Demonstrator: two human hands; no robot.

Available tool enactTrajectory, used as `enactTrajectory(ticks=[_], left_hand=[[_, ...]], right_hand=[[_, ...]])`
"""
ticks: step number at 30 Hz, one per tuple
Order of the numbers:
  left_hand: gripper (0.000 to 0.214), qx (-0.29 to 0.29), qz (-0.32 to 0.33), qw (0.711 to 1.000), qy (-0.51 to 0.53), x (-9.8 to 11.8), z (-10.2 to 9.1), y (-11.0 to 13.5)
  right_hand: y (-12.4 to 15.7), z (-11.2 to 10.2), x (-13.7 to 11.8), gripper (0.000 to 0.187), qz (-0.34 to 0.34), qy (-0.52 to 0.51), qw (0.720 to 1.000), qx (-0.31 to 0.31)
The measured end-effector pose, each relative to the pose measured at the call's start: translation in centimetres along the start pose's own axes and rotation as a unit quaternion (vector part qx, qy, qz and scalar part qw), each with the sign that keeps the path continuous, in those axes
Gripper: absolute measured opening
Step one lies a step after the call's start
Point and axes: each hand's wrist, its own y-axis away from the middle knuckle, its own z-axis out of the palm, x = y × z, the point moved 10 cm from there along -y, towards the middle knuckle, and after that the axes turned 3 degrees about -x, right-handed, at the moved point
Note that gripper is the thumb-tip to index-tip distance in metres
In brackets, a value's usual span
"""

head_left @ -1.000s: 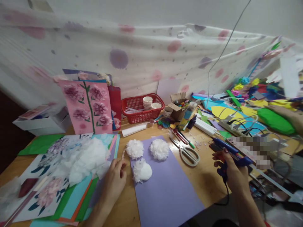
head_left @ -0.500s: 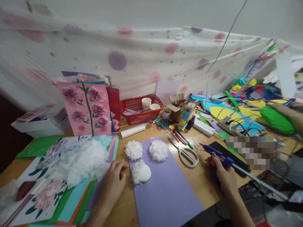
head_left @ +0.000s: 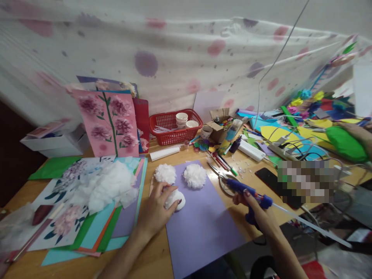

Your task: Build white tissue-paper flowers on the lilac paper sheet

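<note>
My left hand [head_left: 158, 207] has its thumb and fingers around a white paper flower [head_left: 178, 200] with a smooth round middle, at the left edge of a purple sheet [head_left: 203, 228]. Two more ruffled white paper flowers lie close by: one at the sheet's upper left [head_left: 165, 173], the other further right on it [head_left: 194, 176]. A blue glue gun [head_left: 244, 190] is gripped by my right hand [head_left: 257, 209], its nozzle pointing left and a long glue stick [head_left: 314, 224] trailing behind. Beneath the gun, scissors [head_left: 225, 185] are partly covered.
To the left, white tissue petals [head_left: 112, 188] lie over coloured and flower-printed papers. A red basket [head_left: 176, 133] with paper cups stands at the back, beside a pink flower picture [head_left: 107, 126]. A black phone [head_left: 279, 188] and cables lie right. Another person's hand [head_left: 359, 131] rests by green material.
My left hand has moved right onto the lower white flower and taken hold of it. My right hand has carried the glue gun left, over the scissors, uncovering more of the phone.
</note>
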Motion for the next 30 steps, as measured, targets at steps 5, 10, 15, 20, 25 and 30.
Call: enactTrajectory(ticks=[5,10,15,20,25,30], left_hand=[[0.026,-0.057,0.006,0.998,0.034,-0.4,1.3,-1.7],[0.025,-0.077,-0.044,0.99,0.107,-2.1,1.5,-2.0],[0.023,-0.069,-0.06,0.989,0.119,-3.1,1.1,-1.5],[0.022,-0.067,-0.063,0.987,0.132,-3.3,1.0,-1.5],[0.023,-0.06,-0.061,0.987,0.135,-3.4,1.0,-1.4],[0.023,-0.054,-0.055,0.988,0.136,-3.4,1.0,-1.3]], right_hand=[[2.0,6.9,-3.7,0.049,-0.002,0.097,0.98,-0.175],[2.6,11.1,-7.0,0.044,-0.068,0.128,0.964,-0.225],[2.3,13.0,-8.2,0.045,-0.123,0.157,0.955,-0.219],[2.1,13.7,-8.0,0.041,-0.134,0.148,0.955,-0.218],[2.1,14.3,-7.3,0.037,-0.132,0.137,0.954,-0.231],[2.1,14.3,-7.9,0.042,-0.146,0.176,0.949,-0.217]])
